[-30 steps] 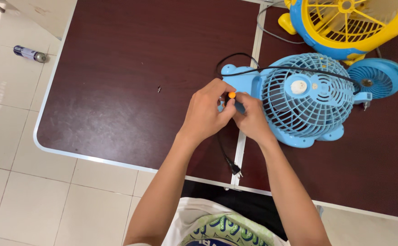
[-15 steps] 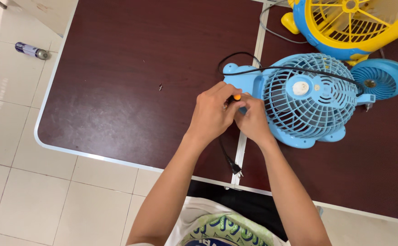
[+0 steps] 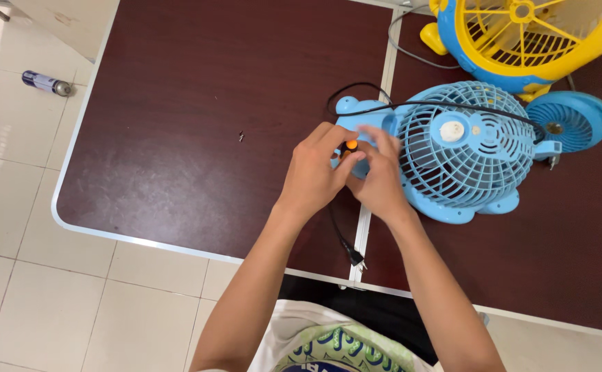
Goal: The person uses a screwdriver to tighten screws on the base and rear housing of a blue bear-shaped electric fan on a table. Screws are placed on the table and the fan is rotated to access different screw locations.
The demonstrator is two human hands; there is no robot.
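Plainly risky: left hand (image 3: pixel 312 176) pinching orange-tipped screwdriver (image 3: pixel 350 145) at blue fan (image 3: pixel 452 148) base, right hand (image 3: pixel 380 180) spread steadying; could slip off, near table's (image 3: pixel 177 103) centre seam.

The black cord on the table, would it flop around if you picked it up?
Probably yes. The black cord curls in loose loops over the blue fan, so it looks floppy. Its plug end would likely dangle, being thicker. It seems thin and light, unlikely to roll.

Bright even light, soft shadows, fingers motion-blurred
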